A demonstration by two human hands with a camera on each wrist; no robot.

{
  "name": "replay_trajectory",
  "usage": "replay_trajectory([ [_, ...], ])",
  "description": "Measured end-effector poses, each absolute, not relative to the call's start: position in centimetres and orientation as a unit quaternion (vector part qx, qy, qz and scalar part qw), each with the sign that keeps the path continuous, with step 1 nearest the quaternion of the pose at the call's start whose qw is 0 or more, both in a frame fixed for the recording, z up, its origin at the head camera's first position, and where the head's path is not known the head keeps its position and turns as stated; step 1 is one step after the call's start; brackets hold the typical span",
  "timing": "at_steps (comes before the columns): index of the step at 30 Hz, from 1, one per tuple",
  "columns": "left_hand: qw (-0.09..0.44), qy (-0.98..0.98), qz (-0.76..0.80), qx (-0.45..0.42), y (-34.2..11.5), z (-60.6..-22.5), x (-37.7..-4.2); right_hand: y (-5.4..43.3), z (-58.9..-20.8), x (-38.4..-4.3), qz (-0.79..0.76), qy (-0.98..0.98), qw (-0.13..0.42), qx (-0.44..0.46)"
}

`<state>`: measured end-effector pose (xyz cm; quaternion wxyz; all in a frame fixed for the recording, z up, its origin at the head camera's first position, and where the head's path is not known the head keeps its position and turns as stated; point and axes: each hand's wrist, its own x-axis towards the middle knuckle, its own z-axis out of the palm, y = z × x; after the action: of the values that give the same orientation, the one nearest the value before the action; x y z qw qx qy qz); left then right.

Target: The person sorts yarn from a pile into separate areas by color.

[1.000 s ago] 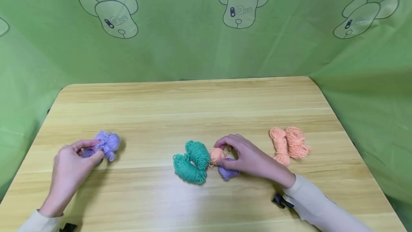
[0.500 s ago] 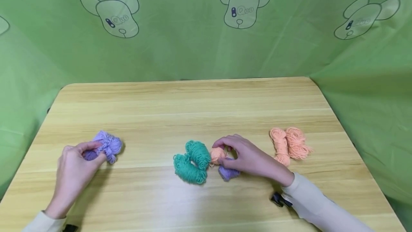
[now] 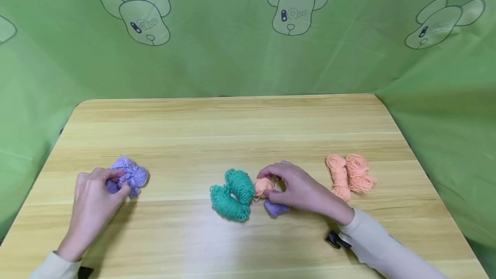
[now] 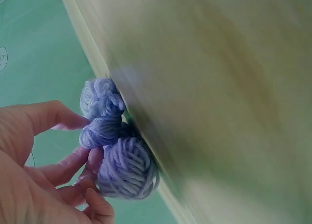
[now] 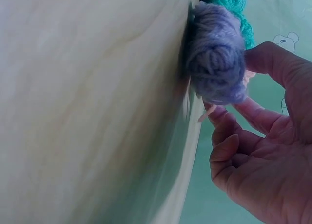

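At the left of the table, my left hand [image 3: 94, 201] pinches a small skein in a bunch of purple yarn [image 3: 133, 175]. The left wrist view shows my thumb and fingers on the middle purple skein [image 4: 101, 132], with other purple skeins [image 4: 127, 169] touching it. Near the centre my right hand [image 3: 296, 188] pinches a peach yarn skein [image 3: 262, 186], partly hidden by the fingers. Under that hand lies a dark purple skein [image 3: 276, 209], seen end-on in the right wrist view. Two green yarn skeins [image 3: 231, 203] sit against the peach one.
Two more peach skeins [image 3: 339, 175] lie side by side at the right, beyond my right forearm. The wooden table [image 3: 232, 128] has rounded far corners. A green cloth [image 3: 217, 55] with printed animal heads hangs behind it and at both sides.
My left hand has shifted slightly right with the purple yarn, which now lies more spread out. The right hand stays at the peach skein.
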<state>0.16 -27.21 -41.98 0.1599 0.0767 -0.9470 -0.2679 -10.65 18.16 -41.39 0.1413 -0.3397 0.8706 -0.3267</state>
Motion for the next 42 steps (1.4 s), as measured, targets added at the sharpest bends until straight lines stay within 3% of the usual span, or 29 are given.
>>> replay_trajectory([
  [28,0.184,-0.928,-0.310,0.089,-27.1,-41.5,0.1,18.3,-40.9,-10.5,-0.368,0.877,0.162,-0.264],
  [42,0.173,-0.900,-0.398,0.034,-24.9,-40.0,0.4,18.9,-40.5,-10.7,-0.386,0.881,0.122,-0.245],
])
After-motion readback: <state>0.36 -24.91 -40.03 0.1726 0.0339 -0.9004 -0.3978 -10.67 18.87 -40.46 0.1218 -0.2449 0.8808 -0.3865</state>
